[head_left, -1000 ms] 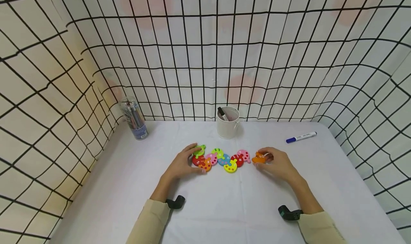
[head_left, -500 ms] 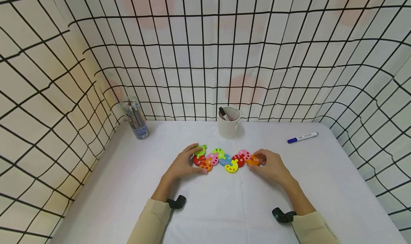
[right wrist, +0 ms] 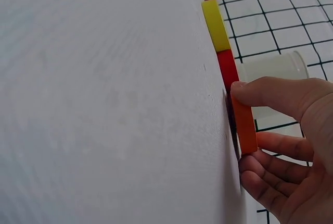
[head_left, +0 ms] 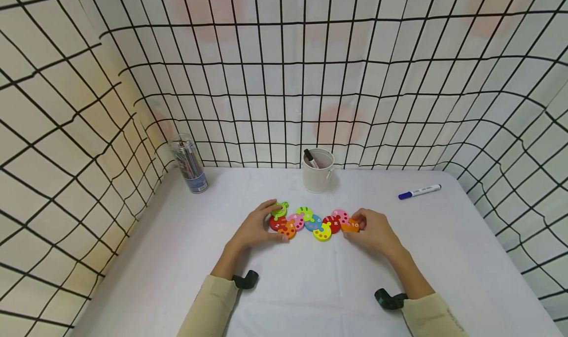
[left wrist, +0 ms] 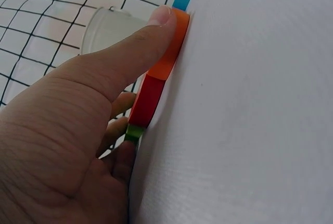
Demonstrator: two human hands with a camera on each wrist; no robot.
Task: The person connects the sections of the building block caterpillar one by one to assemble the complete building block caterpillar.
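Note:
Numbered, brightly coloured puzzle pieces form a wavy row on the white cloth. At its left end, my left hand (head_left: 254, 227) holds the row between thumb and fingers. Its thumb presses the edge of the orange piece marked 3 (left wrist: 179, 39); its fingers reach round the red piece (left wrist: 148, 99) to the green piece (head_left: 279, 210). My right hand (head_left: 376, 229) pinches the orange puzzle piece marked 10 (head_left: 350, 225) at the right end, against the pink piece (head_left: 339, 216). In the right wrist view that orange piece (right wrist: 244, 127) stays low on the cloth, thumb on its near edge.
Behind the row stands a white bucket (head_left: 316, 179) with a black-capped marker in it. A clear tube of pencils (head_left: 191, 167) stands at back left. A blue-capped marker (head_left: 419, 192) lies at back right. Black-gridded white walls (head_left: 266, 81) enclose the table.
My right hand has moved left, bringing the orange 10 piece from a gap up against the pink piece. My left hand keeps its hold on the row's left end.

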